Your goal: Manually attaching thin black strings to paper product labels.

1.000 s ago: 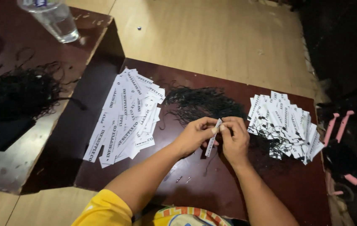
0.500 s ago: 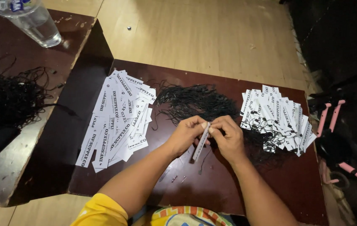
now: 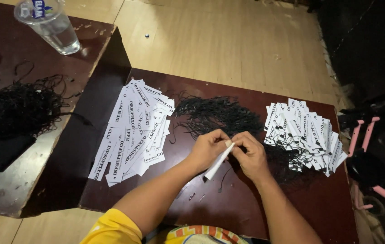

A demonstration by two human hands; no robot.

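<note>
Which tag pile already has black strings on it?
The right pile of white tags, beside the right hand; black loops lie over it. The left pile is bare.

White paper tags lie piled left, strung tags right.

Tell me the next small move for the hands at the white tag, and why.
Probably thread a black string through the top end of the white tag. Both the left hand and right hand pinch that end together, a thin string hangs below it, the string pile lies just behind, and the tags on the right already carry strings, unlike the left stack.
</note>
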